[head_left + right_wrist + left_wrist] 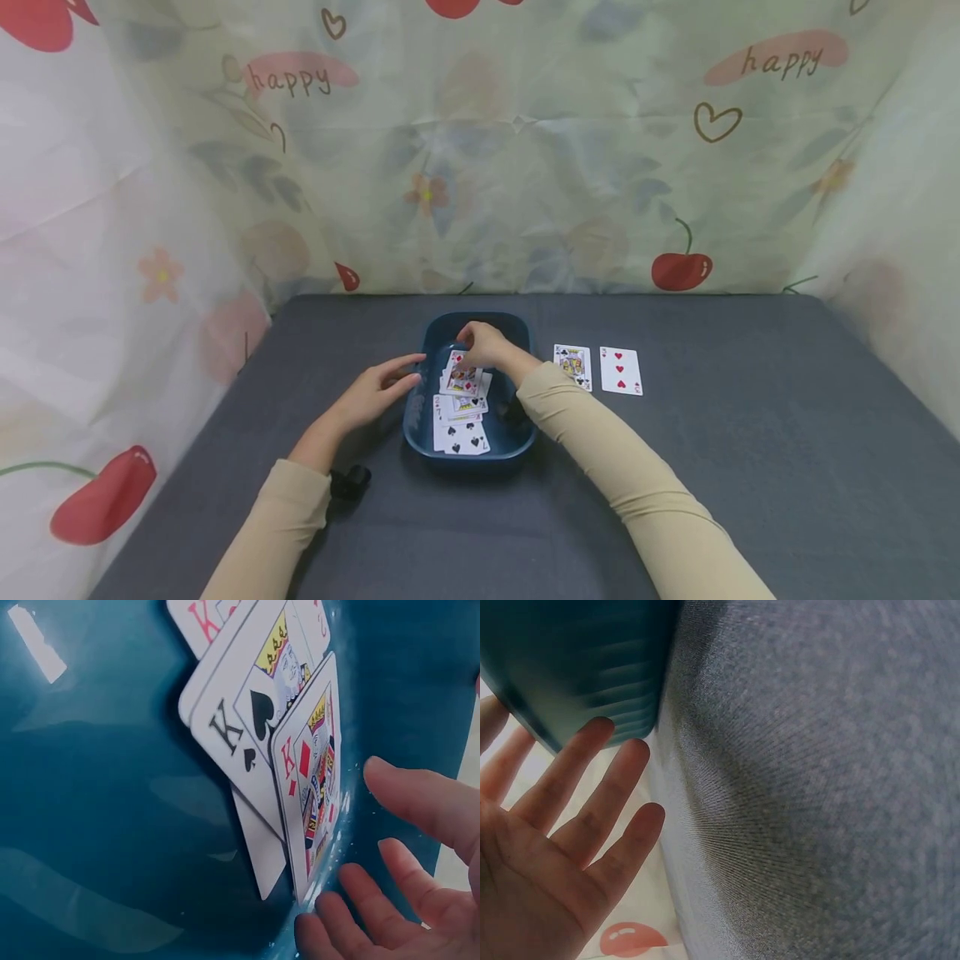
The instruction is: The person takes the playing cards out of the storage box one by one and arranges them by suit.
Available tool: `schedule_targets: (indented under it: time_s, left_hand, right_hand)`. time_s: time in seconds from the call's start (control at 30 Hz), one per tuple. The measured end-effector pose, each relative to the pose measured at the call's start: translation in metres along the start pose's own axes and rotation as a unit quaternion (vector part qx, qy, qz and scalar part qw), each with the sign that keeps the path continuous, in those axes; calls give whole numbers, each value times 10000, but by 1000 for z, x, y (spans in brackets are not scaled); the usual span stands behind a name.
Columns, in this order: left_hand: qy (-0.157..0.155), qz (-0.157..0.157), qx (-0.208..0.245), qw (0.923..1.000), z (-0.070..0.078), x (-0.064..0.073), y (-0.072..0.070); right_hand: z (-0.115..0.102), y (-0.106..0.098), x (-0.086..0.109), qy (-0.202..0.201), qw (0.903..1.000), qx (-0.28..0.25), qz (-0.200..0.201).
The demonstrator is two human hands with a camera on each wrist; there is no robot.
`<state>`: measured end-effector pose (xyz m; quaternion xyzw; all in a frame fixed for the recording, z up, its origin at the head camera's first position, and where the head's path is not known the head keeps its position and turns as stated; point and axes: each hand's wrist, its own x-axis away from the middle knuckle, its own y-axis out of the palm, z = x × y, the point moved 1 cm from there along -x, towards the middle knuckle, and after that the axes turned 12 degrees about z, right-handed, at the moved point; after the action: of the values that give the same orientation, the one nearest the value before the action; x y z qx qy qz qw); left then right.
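A dark blue plastic bin (468, 457) holds a loose pile of playing cards. On top lies the king of diamonds (311, 772), overlapping the king of spades (240, 735); lower spade cards (467, 440) show toward the near end. My right hand (483, 343) is inside the bin over the far end of the pile. In the right wrist view its fingers are spread loosely beside the king of diamonds, with nothing between thumb and fingers. At the bin's left side, my left hand (372, 398) has extended fingers, with fingertips right at the outer wall.
Right of the bin, a king of clubs (572, 367) and a three of hearts (620, 371) lie face up side by side on the grey tablecloth (750, 458). A patterned curtain (517, 208) stands behind the table. A black strap piece (351, 482) shows at the left wrist.
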<state>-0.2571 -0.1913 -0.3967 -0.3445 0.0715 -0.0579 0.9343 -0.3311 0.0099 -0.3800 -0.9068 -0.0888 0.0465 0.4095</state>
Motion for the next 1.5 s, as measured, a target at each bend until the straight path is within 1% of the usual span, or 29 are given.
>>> schedule_targets:
  time_s: [0.13,0.33,0.47,0.6,0.7,0.8,0.9,1.1,1.23,1.33,1.5]
  left_hand:
    - [23,7,-9,10000,0,0,-1]
    - [29,16,-50,10000,2,1,-1]
    - [76,37,-19,10000,4,2,-1]
    - [111,39,6,9999,4,2,0]
    - [70,27,-14,10000,3,2,0]
    - [-5,20,-32,10000,3,2,0]
    - [-52,1,-45,10000,3,2,0]
    - [-39,-17,-57,10000,2,1,0]
    - [-23,-7,-29,10000,3,1,0]
    - [-4,25,-24,10000,4,1,0]
    - [53,38,17,10000,4,1,0]
  right_hand:
    - [2,1,0,73,9998,33,-174]
    - [2,3,1,4,9982,479,-361]
    - [2,3,1,-37,9958,801,-433]
    - [2,3,1,-175,9938,1030,-372]
    - [1,2,1,-257,9952,902,-290]
    - [0,1,2,-245,9976,603,-245]
    - [0,0,2,-202,9987,419,-191]
    - [-2,-2,1,-188,9996,164,-103]
    - [-4,-6,0,-245,9996,-148,-77]
    - [-6,-10,-2,-342,9989,-316,-92]
    - [-12,-18,1,-650,9972,-329,-147]
